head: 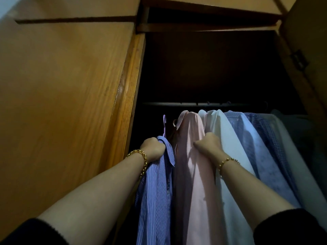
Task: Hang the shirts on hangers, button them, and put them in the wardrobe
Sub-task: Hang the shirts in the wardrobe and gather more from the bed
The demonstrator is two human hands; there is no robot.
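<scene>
Hanging now: our left hand [153, 148] grips the blue striped shirt [154, 197], right hand [207, 144] clutches the pink shirt [194, 183]; next, hook the rail [177, 103].

A row of shirts [230, 138] hangs from the dark rail [168, 103] inside the wooden wardrobe [70, 85].

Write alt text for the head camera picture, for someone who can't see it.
A person's left hand grips a blue striped shirt on a lilac hanger below the wardrobe rail, while the right hand holds a pink shirt beside it. A white shirt and bluish shirts hang further right.
</scene>
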